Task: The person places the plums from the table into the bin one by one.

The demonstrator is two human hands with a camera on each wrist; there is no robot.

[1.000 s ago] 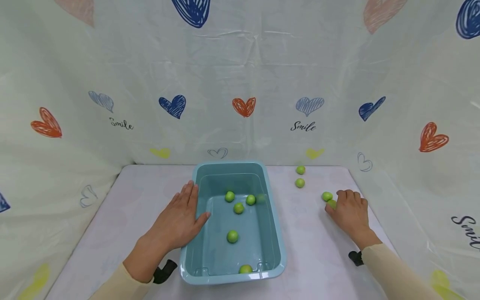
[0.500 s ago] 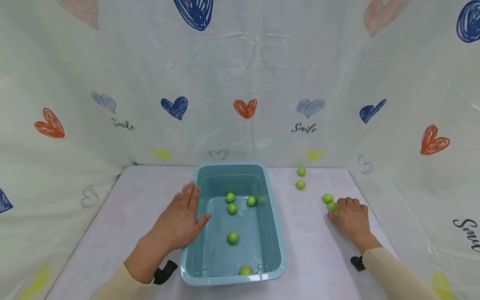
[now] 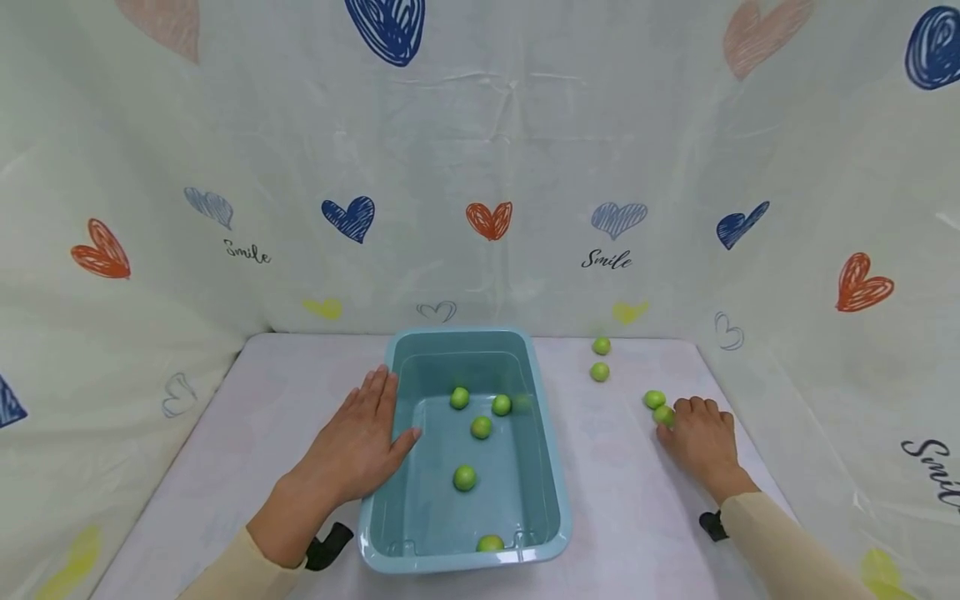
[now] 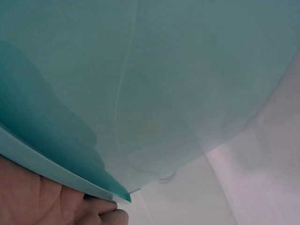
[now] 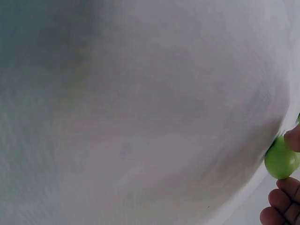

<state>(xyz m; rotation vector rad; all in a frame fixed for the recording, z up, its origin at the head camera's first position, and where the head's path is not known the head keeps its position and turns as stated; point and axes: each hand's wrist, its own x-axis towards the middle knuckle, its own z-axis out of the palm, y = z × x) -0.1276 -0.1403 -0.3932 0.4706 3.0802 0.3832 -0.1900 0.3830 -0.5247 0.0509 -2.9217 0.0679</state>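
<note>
Round green fruit [image 3: 481, 427] shifted rightward, glossy tub [image 3: 513, 492]

We lose the lower part of one ball [image 3: 491, 543] behind the tub [image 3: 450, 564], between its five and six o'clock. Our right wrist view crops the right hand [image 5: 287, 202] and pinched ball [image 5: 278, 162] at four o'clock; our left crops the left hand [image 4: 47, 201] at eight.

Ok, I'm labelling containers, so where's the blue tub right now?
In the head view, the tub sits at bottom centre, the left hand against its left rim.
</note>
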